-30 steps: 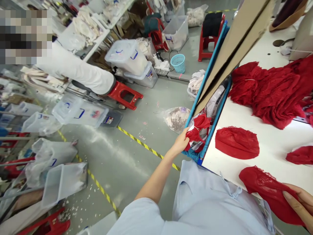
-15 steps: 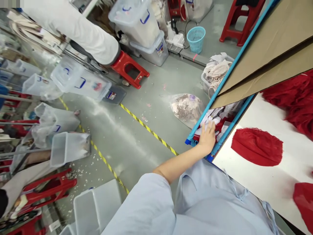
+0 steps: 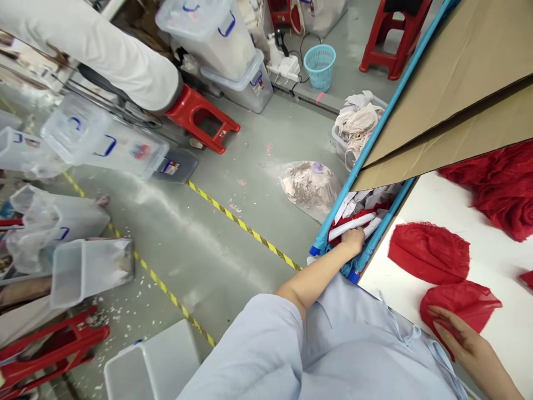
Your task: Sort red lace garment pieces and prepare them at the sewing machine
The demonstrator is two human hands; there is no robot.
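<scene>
My left hand (image 3: 353,241) is down inside a blue-framed holder (image 3: 327,233) beside the table. Its fingers are curled at a long white strip (image 3: 348,226), which appears gripped; the fingertips are partly hidden. Around it lie red and white cloth scraps. At the table's near edge, my right hand (image 3: 460,336) pinches the edge of a thin red fabric piece (image 3: 464,303) between thumb and fingers. Another red fabric piece (image 3: 431,253) lies flat just beyond it.
Brown cardboard (image 3: 441,83) covers part of the holder. A red fabric heap (image 3: 499,183) is on the white table (image 3: 400,289). On the floor are a scrap-filled plastic bag (image 3: 310,186), a blue basket (image 3: 320,66), red stools (image 3: 204,119) and clear bins (image 3: 154,361). A co-worker's leg (image 3: 125,61) shows upper left.
My left hand has moved down and toward me in the holder, its fingers now curled, with white strips raised beside it. My right hand has come into view, holding a red fabric piece.
</scene>
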